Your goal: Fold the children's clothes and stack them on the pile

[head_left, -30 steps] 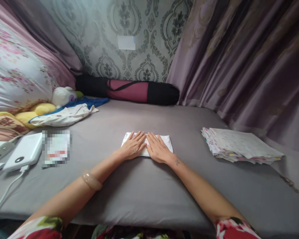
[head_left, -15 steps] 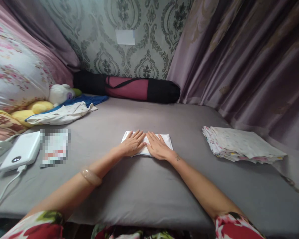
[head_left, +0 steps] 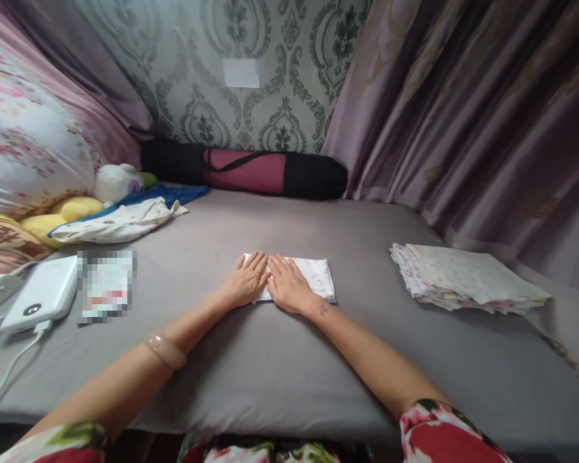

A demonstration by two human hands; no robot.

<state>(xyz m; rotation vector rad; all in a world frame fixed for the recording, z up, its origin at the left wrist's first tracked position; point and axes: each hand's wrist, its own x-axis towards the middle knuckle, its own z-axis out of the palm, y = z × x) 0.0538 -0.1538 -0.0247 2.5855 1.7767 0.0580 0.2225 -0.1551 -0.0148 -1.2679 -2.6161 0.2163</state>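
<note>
We slid both flat open hands, left hand (head_left: 245, 281) and right hand (head_left: 286, 287), toward 9 o'clock, smoothing folded cloth (head_left: 313, 276); nothing gripped.

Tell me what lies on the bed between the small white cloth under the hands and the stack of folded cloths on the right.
Nothing: in the head view, only bare grey sheet runs between the white cloth and the folded stack.

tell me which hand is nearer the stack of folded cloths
Right. The right hand lies closer to the stack of folded cloths; the left hand is farther.
</note>
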